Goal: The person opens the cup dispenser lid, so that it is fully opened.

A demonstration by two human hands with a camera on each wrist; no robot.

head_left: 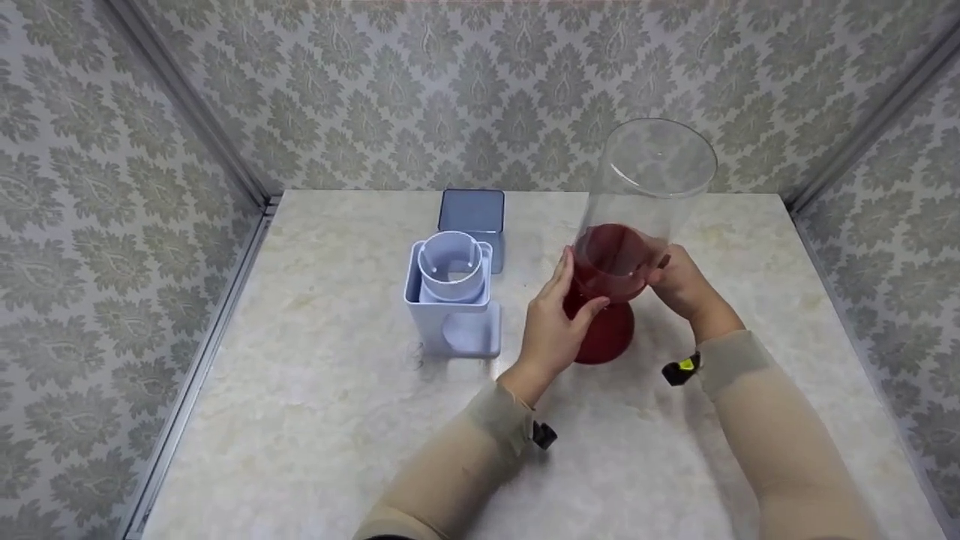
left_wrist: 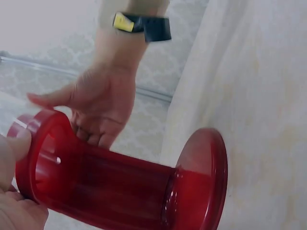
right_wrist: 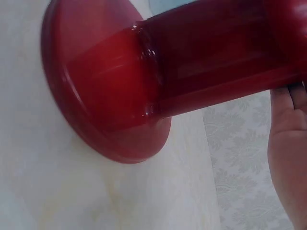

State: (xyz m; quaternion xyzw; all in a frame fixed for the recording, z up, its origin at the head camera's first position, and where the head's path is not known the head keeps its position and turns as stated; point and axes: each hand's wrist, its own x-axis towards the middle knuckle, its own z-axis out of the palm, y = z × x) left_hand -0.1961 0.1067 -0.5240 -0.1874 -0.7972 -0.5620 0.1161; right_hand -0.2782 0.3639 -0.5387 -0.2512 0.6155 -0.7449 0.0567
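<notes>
A red stand (head_left: 611, 337) with a round foot rises to a wide red collar (left_wrist: 48, 139). In the head view a tall clear cylinder (head_left: 656, 169) sits upright on top of it. My left hand (head_left: 551, 322) grips the collar from the left, with the thumb in front. At the collar's right side is my right hand (head_left: 682, 281), where a small dark red piece (head_left: 664, 261) shows between thumb and index finger. In the left wrist view the right hand's fingertips are partly hidden behind the stand. The right wrist view shows the foot (right_wrist: 108, 86) up close.
Left of the stand is a pale blue holder (head_left: 431, 326) with a round cup (head_left: 450, 262) in its square top. Right behind it stands a blue-grey translucent box (head_left: 471, 210). Patterned wallpaper walls (head_left: 480, 90) border the marbled table (head_left: 322, 390) at the back and sides.
</notes>
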